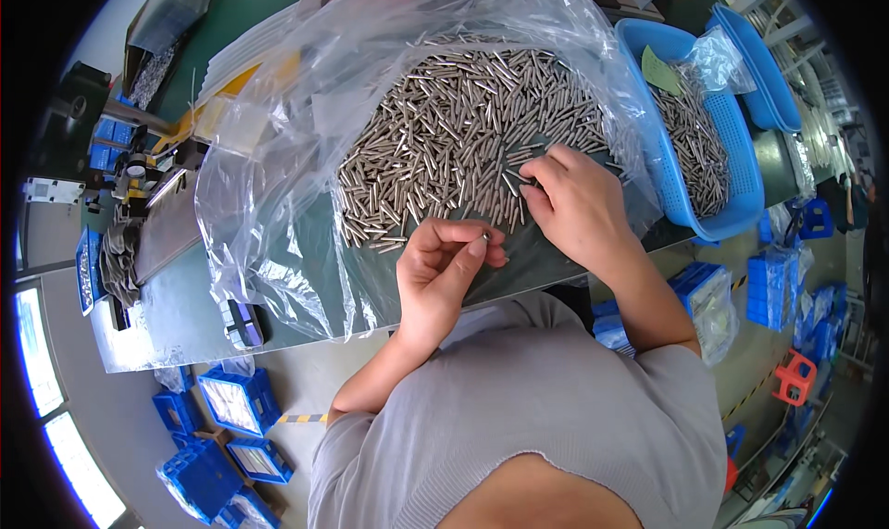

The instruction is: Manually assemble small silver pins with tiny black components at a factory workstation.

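Daylight comes through windows [79,473] at the lower left, and blue crates [239,399] stand on the floor [306,381] beside a strip of striped tape [301,419]. More crates and a red stool [795,377] are over to the right. Across the middle runs a dark green counter [171,321], its edge curved by the lens. Clear plastic [269,224] lies crumpled over much of it, around a broad heap of small metal pins [454,122].

Near the heap's lower edge, the left hand [435,268] has its grip clamped on one pin [486,237], pinched between thumb and finger so that mostly its end shows. Just beside it, the right hand [583,214] reaches to the heap's right side, palm down, thumb and forefinger close together at the loose pins there; whether a pin sits in that grip, I cannot tell.

Right of the heap, a blue basket [682,210] holds more pins, with a green card [659,71] on top toward its far end. Another basket [773,103] stands next to it. Near the counter's left front lies a small dark box [243,323].
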Available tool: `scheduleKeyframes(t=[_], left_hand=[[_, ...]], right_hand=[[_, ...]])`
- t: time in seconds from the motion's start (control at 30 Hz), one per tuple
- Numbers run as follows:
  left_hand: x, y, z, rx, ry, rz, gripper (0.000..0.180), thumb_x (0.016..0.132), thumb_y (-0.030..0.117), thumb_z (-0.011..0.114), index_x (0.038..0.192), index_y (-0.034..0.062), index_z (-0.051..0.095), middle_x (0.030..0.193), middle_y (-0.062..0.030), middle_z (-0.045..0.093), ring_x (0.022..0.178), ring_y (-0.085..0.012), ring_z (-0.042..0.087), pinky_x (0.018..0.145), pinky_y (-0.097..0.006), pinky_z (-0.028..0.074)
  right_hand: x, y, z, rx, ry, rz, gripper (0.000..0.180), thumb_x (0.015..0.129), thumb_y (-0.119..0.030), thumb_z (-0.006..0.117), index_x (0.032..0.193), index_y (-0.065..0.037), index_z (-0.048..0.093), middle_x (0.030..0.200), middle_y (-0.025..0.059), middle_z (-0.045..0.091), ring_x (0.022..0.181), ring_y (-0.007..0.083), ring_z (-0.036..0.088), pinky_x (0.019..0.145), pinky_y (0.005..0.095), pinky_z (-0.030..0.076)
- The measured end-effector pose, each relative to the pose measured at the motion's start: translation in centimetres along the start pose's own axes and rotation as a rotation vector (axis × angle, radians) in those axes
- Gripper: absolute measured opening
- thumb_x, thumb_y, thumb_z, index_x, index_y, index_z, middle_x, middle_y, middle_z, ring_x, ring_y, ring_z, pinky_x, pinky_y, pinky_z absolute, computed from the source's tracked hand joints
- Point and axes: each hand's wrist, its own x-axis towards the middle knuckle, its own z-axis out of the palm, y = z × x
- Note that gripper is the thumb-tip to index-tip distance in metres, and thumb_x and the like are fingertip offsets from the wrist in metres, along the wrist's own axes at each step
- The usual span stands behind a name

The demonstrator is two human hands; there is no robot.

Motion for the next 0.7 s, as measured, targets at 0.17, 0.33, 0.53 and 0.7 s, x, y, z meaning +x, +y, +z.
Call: scheduleKeyframes(t=[0.17,0.33,0.53,0.7], left_hand=[[0.1,0.2,0.1,0.002,0.002,0.0,0.007,0.09,-0.004,0.049,0.096,-0.0028,0.05,0.096,-0.015,0.062,0.08,-0.0166,0.062,0.075,-0.028,0.052],[0.2,0.1,0.2,0.028,0.021,0.007,0.006,0.09,-0.003,0.049,0.096,-0.0024,0.05,0.095,-0.0176,0.061,0.078,-0.0175,0.062,0.073,-0.032,0.054],[0.2,0.0,0.1,0.008,-0.004,0.005,0.007,0.091,-0.001,0.05,0.097,-0.0042,0.049,0.096,-0.0156,0.062,0.079,-0.0174,0.062,0.075,-0.029,0.052],[0.1,-0.1,0.1,0.024,-0.002,-0.012,0.007,0.091,-0.002,0.05,0.097,-0.0045,0.049,0.096,-0.0154,0.062,0.079,-0.0171,0.062,0.075,-0.029,0.052]], right_hand=[[0.2,0.5,0.7,0.058,-0.005,0.063,0.008,0.073,-0.008,0.064,0.077,-0.009,0.056,0.074,0.0066,0.054,0.07,0.0269,0.058,0.059,0.0368,0.047],[-0.2,0.2,-0.4,0.339,0.044,0.073,0.007,0.078,-0.005,0.062,0.081,-0.004,0.055,0.073,0.0074,0.053,0.065,0.0232,0.054,0.057,0.0327,0.043],[-0.7,-0.9,-1.6,0.683,-0.104,0.037,0.008,0.083,-0.005,0.06,0.083,0.0,0.054,0.072,0.007,0.048,0.061,0.0167,0.047,0.055,0.0273,0.039],[-0.6,-1.4,-1.9,0.685,-0.085,0.017,0.007,0.081,-0.003,0.061,0.082,0.0,0.054,0.072,0.0069,0.049,0.061,0.0166,0.049,0.055,0.027,0.039]])
